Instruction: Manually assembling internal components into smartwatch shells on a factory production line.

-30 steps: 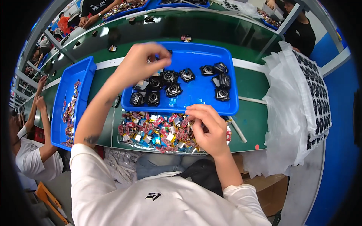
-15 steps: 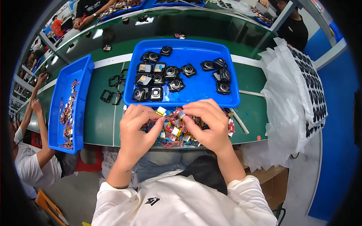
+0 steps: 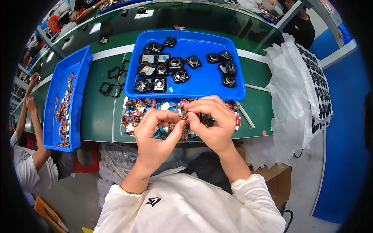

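Over the pile of small electronic parts (image 3: 134,112), both my hands meet at the fingertips. A tiny red electronic part (image 3: 183,115) is pinched between them; the fingers partly hide its shape. My left hand (image 3: 155,134) is closed, its thumb and forefinger at the part's left side. From the other side, the thumb and forefinger of my right hand (image 3: 215,126) grip it too. Just beyond my hands stands a blue tray (image 3: 206,87) with several black watch cases (image 3: 180,75), some showing round sensor backs and others open frames.
At left, a second blue tray (image 3: 83,77) holds small coloured parts. Black frames (image 3: 110,89) lie between the trays on the green table (image 3: 97,124). White sheeting (image 3: 283,93) and stacked sheets of black pieces (image 3: 320,89) stand at right. Co-workers sit left and across.
My left hand has moved right, bringing both hands' fingertips together on the red part. A grey piece at my right fingertips no longer shows. The whole view has shifted slightly.
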Available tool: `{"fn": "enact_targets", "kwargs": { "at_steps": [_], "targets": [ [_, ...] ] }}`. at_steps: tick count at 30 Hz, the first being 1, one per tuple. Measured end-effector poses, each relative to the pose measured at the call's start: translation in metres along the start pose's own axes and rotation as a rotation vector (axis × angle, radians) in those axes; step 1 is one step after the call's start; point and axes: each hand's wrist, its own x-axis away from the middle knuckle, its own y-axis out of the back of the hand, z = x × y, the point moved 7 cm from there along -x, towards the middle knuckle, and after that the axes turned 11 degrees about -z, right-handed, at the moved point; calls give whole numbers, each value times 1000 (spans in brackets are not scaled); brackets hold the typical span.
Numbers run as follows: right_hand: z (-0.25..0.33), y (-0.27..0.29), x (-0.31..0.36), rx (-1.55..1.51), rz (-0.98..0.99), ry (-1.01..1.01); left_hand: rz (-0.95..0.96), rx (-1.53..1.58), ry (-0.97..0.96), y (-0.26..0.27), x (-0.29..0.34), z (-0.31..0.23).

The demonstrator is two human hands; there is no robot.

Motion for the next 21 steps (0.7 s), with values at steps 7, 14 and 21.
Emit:
{"fn": "enact_targets", "kwargs": {
  "at_steps": [7,14,21],
  "targets": [
    [-23,-9,22,-663,142,-717,233,45,-359,-4,3,-16],
    [-3,1,8,-244,73,-205,87,-10,-228,7,-2,-8],
    [6,-6,13,-123,161,-156,17,-235,-355,13,-1,-19]
  ]
}}
